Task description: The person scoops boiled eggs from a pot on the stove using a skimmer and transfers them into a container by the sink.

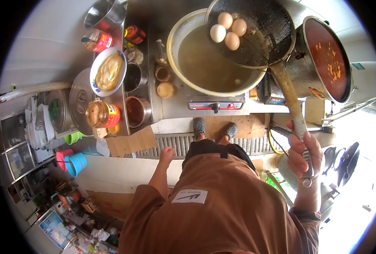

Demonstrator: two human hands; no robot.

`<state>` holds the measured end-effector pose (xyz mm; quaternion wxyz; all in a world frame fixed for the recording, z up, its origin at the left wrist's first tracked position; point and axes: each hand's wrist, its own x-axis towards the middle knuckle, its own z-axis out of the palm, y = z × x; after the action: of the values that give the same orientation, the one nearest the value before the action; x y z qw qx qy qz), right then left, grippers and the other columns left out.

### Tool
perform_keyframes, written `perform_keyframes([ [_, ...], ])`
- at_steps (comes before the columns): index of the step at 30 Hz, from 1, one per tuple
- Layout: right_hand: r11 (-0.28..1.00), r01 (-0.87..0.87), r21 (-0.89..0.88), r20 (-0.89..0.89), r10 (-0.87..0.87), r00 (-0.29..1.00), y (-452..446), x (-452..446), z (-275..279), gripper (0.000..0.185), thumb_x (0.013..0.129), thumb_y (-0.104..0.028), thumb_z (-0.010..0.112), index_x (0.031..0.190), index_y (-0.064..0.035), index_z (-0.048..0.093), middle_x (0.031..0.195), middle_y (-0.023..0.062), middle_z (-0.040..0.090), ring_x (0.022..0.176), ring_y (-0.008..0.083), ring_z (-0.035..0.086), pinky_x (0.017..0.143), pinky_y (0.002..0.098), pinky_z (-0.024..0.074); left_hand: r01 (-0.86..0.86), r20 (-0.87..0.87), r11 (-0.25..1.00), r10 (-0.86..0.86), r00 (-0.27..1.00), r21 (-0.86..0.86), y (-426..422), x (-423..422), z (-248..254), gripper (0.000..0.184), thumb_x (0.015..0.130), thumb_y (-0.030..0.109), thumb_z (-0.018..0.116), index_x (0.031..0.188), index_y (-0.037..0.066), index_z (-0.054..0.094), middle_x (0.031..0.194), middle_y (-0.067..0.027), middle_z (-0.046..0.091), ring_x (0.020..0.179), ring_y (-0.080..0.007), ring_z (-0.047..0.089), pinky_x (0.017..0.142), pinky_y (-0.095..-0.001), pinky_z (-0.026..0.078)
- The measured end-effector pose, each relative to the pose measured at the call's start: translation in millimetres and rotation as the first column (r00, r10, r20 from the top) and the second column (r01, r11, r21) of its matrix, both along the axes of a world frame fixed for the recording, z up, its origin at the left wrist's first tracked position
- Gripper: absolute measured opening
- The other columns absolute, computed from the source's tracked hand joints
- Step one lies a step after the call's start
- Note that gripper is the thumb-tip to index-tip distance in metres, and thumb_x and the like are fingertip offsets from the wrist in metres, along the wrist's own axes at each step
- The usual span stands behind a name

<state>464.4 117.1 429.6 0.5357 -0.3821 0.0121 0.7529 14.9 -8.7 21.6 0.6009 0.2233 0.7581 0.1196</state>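
My right hand (303,155) is wrapped round the handle of a big dark strainer ladle (267,31). Several eggs (232,41), brown and one paler, lie in its bowl. The bowl tilts over the right side of a wide pot (174,46) of cloudy brownish liquid, hiding part of its rim. One small round spot shows in the liquid near the front. My left hand (167,155) hangs low by my side, its fingers curled in, and I see nothing in it.
Right of the wide pot stands a tall pot (319,70) of red broth. The burner (215,106) is below. To the left are a bowl (94,80) of pale food, a red-labelled jar (107,115) and open containers. Buckets (76,164) stand on the floor at left.
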Motion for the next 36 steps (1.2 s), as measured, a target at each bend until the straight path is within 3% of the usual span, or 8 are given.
perform_keyframes([
  [11, 0.985, -0.114, -0.13, -0.238, 0.081, 0.968, -7.4, 1.7, -41.8, 0.038, 0.093, -0.023, 0.043, 0.119, 0.0039, 0.042, 0.072, 0.004, 0.044, 0.041, 0.0109, 0.043, 0.033, 0.0246, 0.0355, -0.086, -0.03, 0.994, 0.088, 0.996, 0.075, -7.7, 13.8, 3.7, 0.023, 0.081, 0.015, 0.054, 0.096, -0.001, 0.06, 0.068, -0.0051, 0.059, 0.061, -0.0132, 0.057, 0.051, -0.028, 0.046],
  [12, 0.984, -0.116, -0.132, -0.235, 0.083, 0.968, -8.5, 1.8, -45.1, 0.038, 0.092, -0.024, 0.044, 0.119, 0.0034, 0.042, 0.071, 0.0042, 0.044, 0.041, 0.0112, 0.043, 0.033, 0.0248, 0.0358, 0.169, -0.252, 0.974, -0.127, 0.959, 0.152, -4.0, 13.4, 7.8, 0.022, 0.081, 0.016, 0.055, 0.093, 0.0, 0.061, 0.067, -0.0064, 0.059, 0.061, -0.0146, 0.058, 0.053, -0.0283, 0.047],
  [15, 0.978, -0.178, -0.107, -0.178, 0.157, 0.971, -8.7, 4.2, -46.7, 0.037, 0.092, -0.024, 0.046, 0.117, 0.003, 0.044, 0.071, 0.0042, 0.044, 0.042, 0.0113, 0.043, 0.033, 0.0248, 0.0359, 0.423, -0.601, 0.71, 0.001, 0.799, 0.564, 46.8, 61.8, 101.2, 0.017, 0.081, 0.014, 0.058, 0.088, -0.001, 0.062, 0.07, -0.0114, 0.06, 0.062, -0.0206, 0.059, 0.058, -0.0292, 0.047],
  [19, 0.97, -0.213, -0.117, -0.165, 0.193, 0.967, -11.2, 7.4, -48.5, 0.034, 0.091, -0.023, 0.047, 0.113, 0.0023, 0.046, 0.07, 0.0039, 0.044, 0.044, 0.0106, 0.043, 0.033, 0.025, 0.0368, 0.48, -0.487, 0.18, -0.005, 0.873, 0.859, 171.7, 150.9, 263.4, 0.012, 0.076, 0.002, 0.063, 0.088, 0.0, 0.061, 0.076, -0.013, 0.061, 0.065, -0.0232, 0.059, 0.059, -0.0305, 0.047],
  [23, 0.971, -0.225, -0.077, -0.172, 0.209, 0.963, -15.4, 9.9, -53.6, 0.035, 0.091, -0.023, 0.047, 0.114, 0.004, 0.044, 0.071, 0.0049, 0.044, 0.044, 0.0109, 0.043, 0.034, 0.0247, 0.0379, 0.717, -0.752, -0.229, -0.183, 0.633, 0.659, 288.3, 222.5, 302.5, 0.019, 0.07, 0.004, 0.065, 0.088, 0.005, 0.062, 0.083, -0.0098, 0.061, 0.078, -0.0258, 0.057, 0.071, -0.0336, 0.045],
  [30, 0.967, -0.237, -0.089, -0.174, 0.219, 0.96, -16.7, 12.5, -42.9, 0.036, 0.09, -0.023, 0.049, 0.114, 0.003, 0.042, 0.072, 0.0057, 0.045, 0.046, 0.0129, 0.045, 0.037, 0.0261, 0.0404, 0.961, -0.982, -0.25, -0.174, 0.075, 0.118, 361.3, 275.5, 254.6, 0.018, 0.063, 0.016, 0.068, 0.08, 0.013, 0.063, 0.081, -0.0024, 0.061, 0.09, -0.0221, 0.053, 0.078, -0.0383, 0.042],
  [34, 0.963, -0.264, -0.059, -0.16, 0.252, 0.954, -17.9, 15.8, -43.1, 0.038, 0.09, -0.024, 0.049, 0.116, 0.0025, 0.039, 0.072, 0.0054, 0.044, 0.047, 0.0127, 0.045, 0.038, 0.0261, 0.0419, 0.946, -0.988, -0.303, -0.136, 0.078, 0.117, 369.3, 275.3, 241.4, 0.017, 0.063, 0.014, 0.067, 0.079, 0.013, 0.063, 0.08, -0.0024, 0.061, 0.087, -0.0219, 0.054, 0.077, -0.0376, 0.043],
  [36, 0.962, -0.268, -0.048, -0.147, 0.258, 0.955, -17.8, 18.0, -43.3, 0.038, 0.09, -0.024, 0.049, 0.115, 0.0024, 0.039, 0.072, 0.0052, 0.044, 0.047, 0.0127, 0.045, 0.038, 0.0262, 0.0421, 0.852, -0.91, -0.323, -0.106, 0.401, 0.412, 375.3, 271.0, 243.5, 0.016, 0.063, 0.012, 0.065, 0.078, 0.013, 0.064, 0.078, -0.0035, 0.061, 0.08, -0.0235, 0.055, 0.073, -0.037, 0.044],
])
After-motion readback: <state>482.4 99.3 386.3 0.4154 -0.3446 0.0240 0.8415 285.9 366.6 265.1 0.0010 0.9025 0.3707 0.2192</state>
